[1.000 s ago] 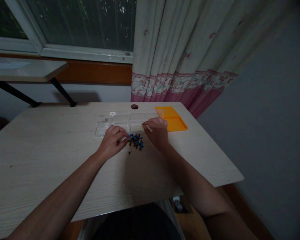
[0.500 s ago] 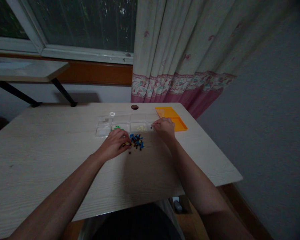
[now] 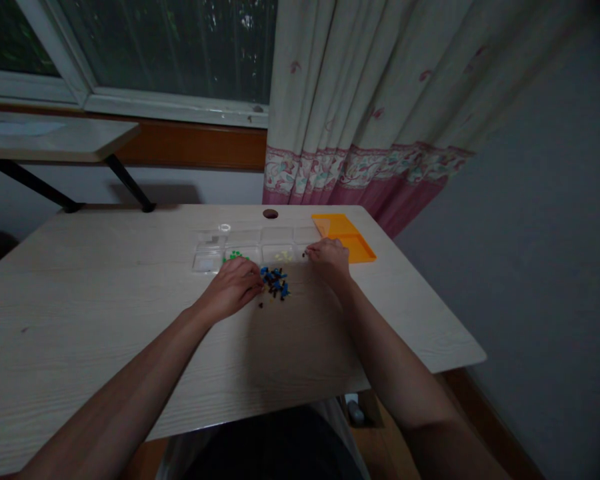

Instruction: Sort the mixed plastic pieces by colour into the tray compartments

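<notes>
My left hand [image 3: 236, 285] rests at the left edge of a pile of small blue, dark brown and yellow pieces [image 3: 278, 285]. Its fingers are curled together, and what they hold, if anything, is hidden. Over the right end of a clear plastic compartment box [image 3: 208, 263], my right hand [image 3: 329, 259] has thumb and fingers pinched. A tiny dark piece [image 3: 304, 255] shows by those fingertips; whether it is gripped or lying in the compartment is unclear. Green pieces [image 3: 236, 255] lie in one compartment, pale yellow pieces [image 3: 283, 256] in another.
An orange tray [image 3: 359, 248] lies just right of my right hand. One dark piece [image 3: 261, 305] sits apart, in front of the pile. The table [image 3: 180, 380] has a round hole [image 3: 270, 214] near its back edge. A raised shelf [image 3: 55, 143] stands at the back left.
The fingers of my left hand have drawn together, covering the pieces that showed between them. My right hand has stayed nearly still over the box.
</notes>
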### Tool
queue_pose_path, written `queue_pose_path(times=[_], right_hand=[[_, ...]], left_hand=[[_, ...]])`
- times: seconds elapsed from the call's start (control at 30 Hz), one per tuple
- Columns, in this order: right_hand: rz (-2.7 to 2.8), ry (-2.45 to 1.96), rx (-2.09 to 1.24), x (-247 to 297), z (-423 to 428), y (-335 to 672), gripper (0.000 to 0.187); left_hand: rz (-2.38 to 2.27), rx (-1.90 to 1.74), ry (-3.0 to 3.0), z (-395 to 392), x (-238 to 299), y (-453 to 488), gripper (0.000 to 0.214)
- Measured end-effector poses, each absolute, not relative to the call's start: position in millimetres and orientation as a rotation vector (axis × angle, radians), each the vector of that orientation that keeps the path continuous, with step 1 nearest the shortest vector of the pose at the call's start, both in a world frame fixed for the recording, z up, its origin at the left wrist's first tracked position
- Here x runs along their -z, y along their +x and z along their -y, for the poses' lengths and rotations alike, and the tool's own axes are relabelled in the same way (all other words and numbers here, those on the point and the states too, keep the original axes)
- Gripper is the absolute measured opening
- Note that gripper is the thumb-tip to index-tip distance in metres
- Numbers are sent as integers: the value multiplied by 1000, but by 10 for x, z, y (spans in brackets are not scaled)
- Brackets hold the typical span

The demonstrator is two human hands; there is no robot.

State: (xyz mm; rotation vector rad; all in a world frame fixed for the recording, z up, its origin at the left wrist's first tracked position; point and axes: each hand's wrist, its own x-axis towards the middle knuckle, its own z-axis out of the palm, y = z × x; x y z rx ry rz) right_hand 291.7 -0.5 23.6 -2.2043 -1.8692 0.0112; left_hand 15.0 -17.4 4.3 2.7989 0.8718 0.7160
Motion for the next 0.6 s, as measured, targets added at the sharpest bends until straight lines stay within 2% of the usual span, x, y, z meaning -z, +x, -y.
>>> queue_pose_path(times=[0.23, 0.47, 0.6], right_hand=[[1861, -1940, 139, -291, 65, 2802, 29], [2218, -1307, 68, -272, 316, 2391, 23], [2287, -1212, 62, -230, 419, 2232, 25]], left_hand=[[-1015, -894, 2733, 181, -58, 162, 20], [-1141, -1145, 2547, 162, -68, 177, 21], [-1153, -1159, 2511, 160, -72, 192, 23]])
